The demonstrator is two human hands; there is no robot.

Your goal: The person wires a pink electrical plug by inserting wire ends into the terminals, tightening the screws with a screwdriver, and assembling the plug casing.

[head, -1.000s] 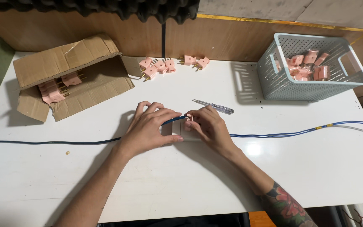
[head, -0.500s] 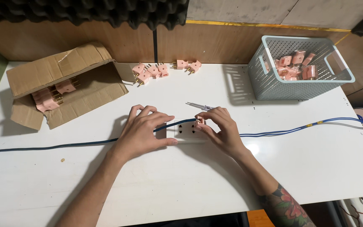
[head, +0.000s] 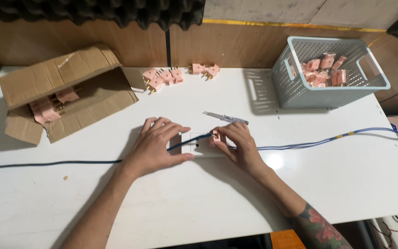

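From the head view we see the left hand lying flat — fingers spread over a white socket strip at the table's middle. The right hand pinches a pink plug against the strip, fingers closed narrow around it. A blue cable runs across the table under both hands. Just behind lies a screwdriver. More plugs sit at the back edge — a box back left, a basket back right.
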